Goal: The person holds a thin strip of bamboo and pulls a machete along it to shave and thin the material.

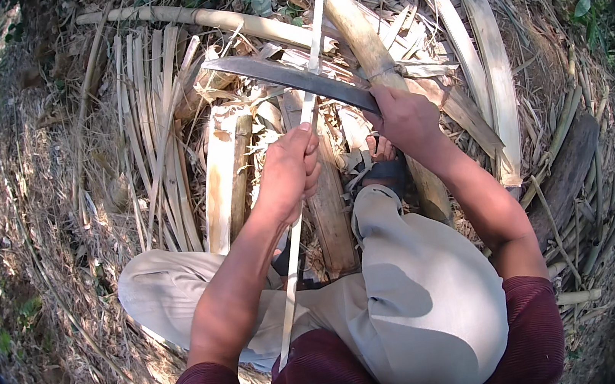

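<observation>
My left hand (290, 171) is wrapped round a long, thin, pale strip of split bamboo (293, 270). The strip runs from my lap up past the top of the view. In my right hand (408, 122) is a machete (285, 76) with a long, dark, slightly curved blade; the fingers hide most of its handle. The blade points to the left and crosses over the strip a little beyond my left hand. Whether its edge touches the strip I cannot tell.
Split bamboo slats (154, 134) lie in a bundle at the left. Thick bamboo poles (348, 18) lie ahead, and long curved halves (496, 69) at the right. A wood block (332, 223) stands between my legs. Shavings and dry leaves cover the ground.
</observation>
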